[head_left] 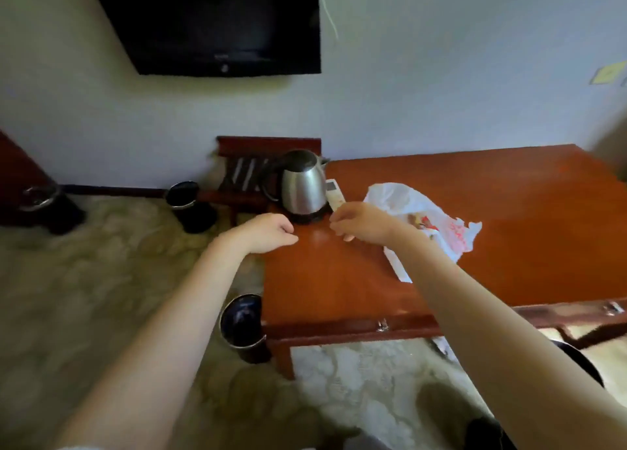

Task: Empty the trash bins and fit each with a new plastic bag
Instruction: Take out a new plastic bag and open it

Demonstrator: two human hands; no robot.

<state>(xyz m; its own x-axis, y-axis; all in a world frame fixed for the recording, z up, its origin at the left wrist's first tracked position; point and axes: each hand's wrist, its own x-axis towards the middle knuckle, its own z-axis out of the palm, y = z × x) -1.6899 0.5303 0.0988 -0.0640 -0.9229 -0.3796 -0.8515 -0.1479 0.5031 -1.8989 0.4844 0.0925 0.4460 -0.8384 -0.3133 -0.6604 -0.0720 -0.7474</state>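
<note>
Three dark round trash bins stand on the carpet: one (242, 327) against the table's front left leg, one (190, 205) near the wall, and one (44, 205) at the far left. A crumpled white plastic bag (424, 218) with red print lies on the red-brown table (509, 229). My left hand (268, 229) hovers at the table's left edge with its fingers curled in, holding nothing that I can see. My right hand (359, 222) hangs over the table just left of the bag, fingers loosely curled downward, with nothing visibly in it.
A steel kettle (303, 184) on its base and a white remote (334, 195) sit at the table's back left corner. A wooden luggage rack (251, 171) stands against the wall, under a black TV (217, 25). A dark chair (576, 361) is at the lower right.
</note>
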